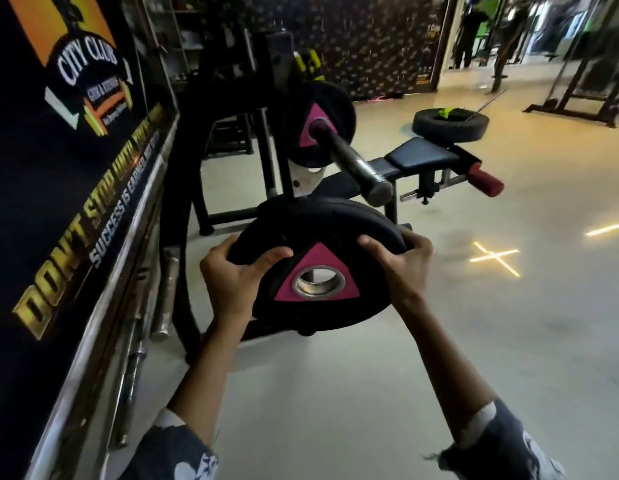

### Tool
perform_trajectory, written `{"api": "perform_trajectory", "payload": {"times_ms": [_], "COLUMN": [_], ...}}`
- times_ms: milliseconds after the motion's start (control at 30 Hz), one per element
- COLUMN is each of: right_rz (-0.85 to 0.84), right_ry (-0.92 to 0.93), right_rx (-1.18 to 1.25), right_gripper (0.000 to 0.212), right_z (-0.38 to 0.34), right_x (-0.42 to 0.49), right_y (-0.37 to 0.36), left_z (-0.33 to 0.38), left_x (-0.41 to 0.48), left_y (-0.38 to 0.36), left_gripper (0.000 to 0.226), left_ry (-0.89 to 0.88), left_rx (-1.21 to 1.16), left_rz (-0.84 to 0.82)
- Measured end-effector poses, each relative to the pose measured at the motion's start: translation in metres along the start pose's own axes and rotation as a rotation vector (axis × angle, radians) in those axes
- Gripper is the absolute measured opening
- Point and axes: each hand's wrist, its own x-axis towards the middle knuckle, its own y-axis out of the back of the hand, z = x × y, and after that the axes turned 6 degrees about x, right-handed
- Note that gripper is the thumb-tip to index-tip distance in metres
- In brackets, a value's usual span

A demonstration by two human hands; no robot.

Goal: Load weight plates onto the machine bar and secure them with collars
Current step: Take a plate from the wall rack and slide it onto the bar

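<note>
Hands-held plate (318, 265), bore toward camera

I see a black rubber weight plate with pink triangle hub (321, 261) tilted, off the steel machine bar (353, 159); second identical plate (318, 124) already loaded.

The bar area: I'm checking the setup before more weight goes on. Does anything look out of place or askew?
Nothing looks damaged. The loaded plate sits far in on the bar with no collar visible. The plate in hand, held by left hand and right hand, is below the bar's end, not yet aligned.
</note>
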Motion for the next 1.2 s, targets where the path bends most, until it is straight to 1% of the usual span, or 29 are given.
{"api": "perform_trajectory", "payload": {"times_ms": [33, 67, 100, 133, 167, 200, 267, 367, 400, 533, 567, 667, 700, 800, 900, 1000, 1067, 1100, 1200], "right_rz": [0.01, 0.018, 0.022, 0.019, 0.003, -0.024, -0.058, -0.124, -0.144, -0.19, -0.193, -0.211, -0.215, -0.221, -0.248, -0.244, -0.271, -0.287, -0.288], "right_ry": [0.01, 0.012, 0.015, 0.021, 0.031, 0.045, 0.046, 0.014, -0.002, -0.05, -0.061, -0.076, -0.074, -0.075, -0.08, -0.035, -0.004, 0.0, 0.013], "right_rx": [-0.01, -0.023, -0.03, -0.039, -0.042, -0.042, -0.045, 0.001, 0.013, 0.022, 0.028, 0.053, 0.059, 0.062, 0.076, 0.053, 0.07, 0.087, 0.113], "right_gripper": [0.046, 0.051, 0.049, 0.042, 0.038, 0.037, 0.046, 0.064, 0.066, 0.051, 0.051, 0.068, 0.069, 0.066, 0.063, 0.058, 0.049, 0.048, 0.058], "right_z": [-0.001, -0.001, -0.001, -0.001, -0.002, -0.001, 0.004, 0.008, 0.012, 0.031, 0.038, 0.053, 0.058, 0.068, 0.078, 0.091, 0.102, 0.107, 0.124], "right_x": [0.013, 0.028, 0.044, 0.058, 0.074, 0.088, 0.115, 0.146, 0.154, 0.179, 0.183, 0.188, 0.189, 0.203, 0.221, 0.238, 0.252, 0.261, 0.287], "right_y": [0.017, 0.032, 0.046, 0.055, 0.063, 0.069, 0.072, 0.064, 0.06, 0.05, 0.049, 0.045, 0.043, 0.036, 0.023, 0.01, 0.0, -0.006, -0.025], "left_z": [0.009, 0.017, 0.025, 0.031, 0.034, 0.036, 0.039, 0.039, 0.038, 0.026, 0.021, 0.009, 0.007, 0.0, -0.009, -0.024, -0.034, -0.041, -0.067], "left_x": [-0.001, 0.0, 0.002, 0.004, 0.008, 0.012, 0.024, 0.043, 0.049, 0.067, 0.069, 0.069, 0.069, 0.08, 0.099, 0.116, 0.13, 0.138, 0.169], "left_y": [-0.021, -0.041, -0.06, -0.075, -0.09, -0.104, -0.123, -0.137, -0.141, -0.154, -0.155, -0.158, -0.159, -0.165, -0.174, -0.181, -0.187, -0.19, -0.199], "left_gripper": [0.054, 0.057, 0.059, 0.058, 0.055, 0.051, 0.047, 0.049, 0.05, 0.044, 0.041, 0.039, 0.039, 0.036, 0.041, 0.035, 0.04, 0.047, 0.074], "left_ry": [-0.009, -0.019, -0.027, -0.028, -0.025, -0.015, 0.015, 0.046, 0.051, 0.062, 0.07, 0.078, 0.078, 0.076, 0.062, 0.006, -0.043, -0.063, -0.097], "left_rx": [-0.008, -0.009, -0.004, -0.002, -0.003, -0.012, -0.027, 0.015, 0.036, 0.114, 0.13, 0.16, 0.161, 0.146, 0.167, 0.182, 0.192, 0.2, 0.237], "left_rz": [-0.008, -0.004, 0.01, 0.021, 0.033, 0.048, 0.089, 0.149, 0.155, 0.152, 0.155, 0.161, 0.164, 0.167, 0.184, 0.196, 0.181, 0.172, 0.125]}}
